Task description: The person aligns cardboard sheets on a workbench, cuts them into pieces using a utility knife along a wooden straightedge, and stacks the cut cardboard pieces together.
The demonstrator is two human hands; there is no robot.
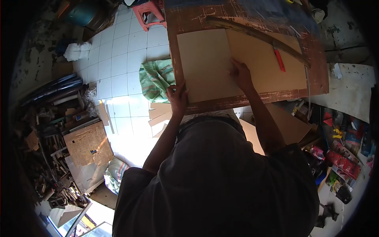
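Note:
A greyish-brown cardboard sheet (pixel 205 65) lies on the worn reddish-brown table (pixel 318 81), overlapping a larger tan cardboard sheet (pixel 268 73). At the near left corner of the greyish sheet, my left hand (pixel 177 96) has its fingers curled round the edge. My right hand (pixel 241 76) pinches the same sheet's right edge, with the index finger pointing along it. A long dark wooden strip (pixel 252 33) rests slantwise over the far part of the tan sheet. Beside the strip lies a red-handled cutter knife (pixel 279 60).
Left of the table, a green sack (pixel 156 81) and cardboard offcuts (pixel 160 112) lie on the white tiled floor (pixel 112 71). A red plastic stool (pixel 149 14) stands beyond. Scrap wood (pixel 47 166) is heaped at left. Assorted packets (pixel 343 164) crowd the right side.

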